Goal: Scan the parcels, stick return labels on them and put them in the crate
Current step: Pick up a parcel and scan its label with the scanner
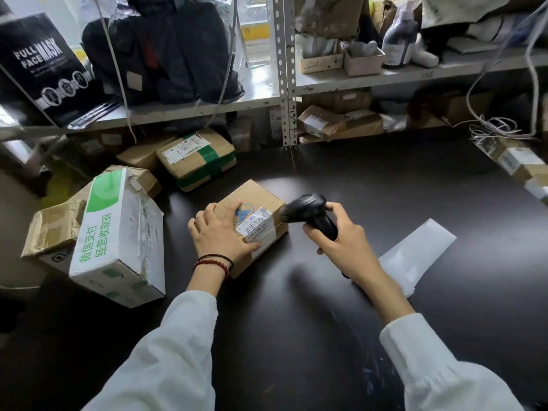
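Note:
A small brown cardboard parcel point(257, 200) lies on the black table point(370, 185), with a white barcode label point(258, 224) on its top near the right edge. My left hand point(221, 232) rests on the parcel's left side, fingers spread over the top and thumb along the near edge. My right hand point(341, 243) grips the handle of a black barcode scanner point(308, 210), whose head points at the label from the right, almost touching the parcel. A strip of white label sheets point(415, 256) lies on the table right of that hand.
A white and green box point(118, 232) and torn brown boxes point(56, 223) crowd the table's left. A parcel with green tape point(197, 158) sits behind. Metal shelves point(284, 84) hold parcels, a black bag and cables at the back. More boxes point(522, 164) stand at far right.

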### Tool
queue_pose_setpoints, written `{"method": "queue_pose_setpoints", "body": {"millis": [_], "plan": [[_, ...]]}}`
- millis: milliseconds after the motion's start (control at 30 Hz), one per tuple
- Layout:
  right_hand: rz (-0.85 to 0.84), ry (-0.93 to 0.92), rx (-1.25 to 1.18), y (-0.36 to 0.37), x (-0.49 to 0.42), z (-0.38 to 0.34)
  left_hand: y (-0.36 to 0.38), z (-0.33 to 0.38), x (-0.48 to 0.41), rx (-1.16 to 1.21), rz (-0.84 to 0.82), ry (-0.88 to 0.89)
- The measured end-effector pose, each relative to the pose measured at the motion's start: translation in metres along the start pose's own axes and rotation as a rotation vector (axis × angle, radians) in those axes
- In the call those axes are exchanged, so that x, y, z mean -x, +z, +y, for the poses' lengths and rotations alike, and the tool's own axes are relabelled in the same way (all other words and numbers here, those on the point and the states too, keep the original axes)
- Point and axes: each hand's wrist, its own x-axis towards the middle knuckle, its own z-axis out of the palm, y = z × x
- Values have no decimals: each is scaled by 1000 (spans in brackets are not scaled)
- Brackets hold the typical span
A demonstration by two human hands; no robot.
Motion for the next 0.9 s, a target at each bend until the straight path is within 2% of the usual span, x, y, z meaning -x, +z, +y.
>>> {"method": "queue_pose_setpoints", "body": {"millis": [267, 900], "plan": [[-6, -73, 117, -22, 32, -25, 0, 0, 1, 13, -4, 1], [-1, -154, 29, -48, 58, -35, 1, 5, 7, -5, 2, -13]]}}
